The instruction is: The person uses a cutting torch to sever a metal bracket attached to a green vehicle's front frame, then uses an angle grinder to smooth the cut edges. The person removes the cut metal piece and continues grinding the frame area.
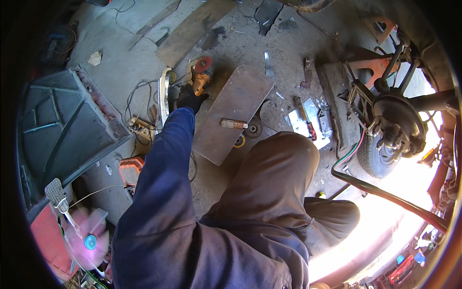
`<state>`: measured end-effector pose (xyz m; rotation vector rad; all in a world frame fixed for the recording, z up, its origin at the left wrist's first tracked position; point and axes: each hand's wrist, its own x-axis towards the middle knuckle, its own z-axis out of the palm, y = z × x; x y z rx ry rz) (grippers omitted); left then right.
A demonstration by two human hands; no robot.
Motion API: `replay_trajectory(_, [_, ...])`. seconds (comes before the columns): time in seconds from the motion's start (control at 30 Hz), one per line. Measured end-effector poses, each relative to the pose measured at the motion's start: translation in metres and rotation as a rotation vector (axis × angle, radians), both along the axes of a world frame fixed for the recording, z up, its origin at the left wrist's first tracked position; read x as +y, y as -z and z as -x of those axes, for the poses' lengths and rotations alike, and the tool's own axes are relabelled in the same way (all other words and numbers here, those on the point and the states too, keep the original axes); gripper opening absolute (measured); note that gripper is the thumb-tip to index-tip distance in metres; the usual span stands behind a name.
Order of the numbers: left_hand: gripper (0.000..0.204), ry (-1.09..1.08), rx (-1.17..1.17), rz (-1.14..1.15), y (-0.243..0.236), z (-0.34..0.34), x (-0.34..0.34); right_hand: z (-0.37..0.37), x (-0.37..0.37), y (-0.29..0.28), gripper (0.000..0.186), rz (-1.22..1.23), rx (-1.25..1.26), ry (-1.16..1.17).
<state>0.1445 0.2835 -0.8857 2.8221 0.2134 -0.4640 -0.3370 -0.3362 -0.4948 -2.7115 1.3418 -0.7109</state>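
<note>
My left hand (190, 99), in a black glove, reaches out at arm's length and is closed on the rear of an orange angle grinder (200, 84). A reddish-brown disc (203, 64) is fitted at the grinder's far end. Just left of the hand stands a shiny curved metal strip (163, 94). To its right lies a flat brownish sheet (236, 103), bearing a small reddish-brown packet (233, 124). Beside the sheet's right edge rests a dark round disc (253, 128), with a yellow-rimmed disc (239, 141) near it. My right hand is out of sight.
A dark ribbed panel (65, 120) lies at left, above a blurred pink-bladed fan (90, 242). Planks (192, 31) lie farther off. At right are a wheel hub assembly (397, 125), a tyre (378, 156), a hose (385, 195) and a red-handled tool (312, 131). Cables (139, 91) trail nearby.
</note>
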Motion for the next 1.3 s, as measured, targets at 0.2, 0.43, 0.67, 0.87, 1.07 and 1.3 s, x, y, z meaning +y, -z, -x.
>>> replay_trajectory(0.2, [0.085, 0.057, -0.068, 0.001, 0.020, -0.005, 0.017, 0.008, -0.001, 0.006, 0.059, -0.029, 0.024, 0.036])
replay_trajectory(0.43, [0.074, -0.014, 0.024, 0.075, 0.033, -0.012, 0.033, 0.008, -0.008, 0.008, 0.058, -0.049, 0.012, 0.021])
replay_trajectory(0.67, [0.057, 0.061, 0.061, 0.319, 0.012, 0.010, 0.053, 0.003, -0.018, 0.011, 0.057, -0.065, 0.004, -0.001])
replay_trajectory(0.87, [0.048, -0.035, -0.053, 0.329, 0.000, 0.033, 0.041, -0.004, -0.026, 0.012, 0.056, -0.070, -0.009, -0.032])
replay_trajectory(1.07, [0.045, -0.029, 0.158, 0.000, 0.003, 0.024, 0.025, -0.008, -0.031, 0.009, 0.055, -0.057, -0.027, -0.044])
replay_trajectory(1.3, [0.041, 0.006, 0.103, 0.090, 0.020, 0.024, 0.031, -0.015, -0.037, 0.001, 0.054, -0.057, -0.044, -0.058])
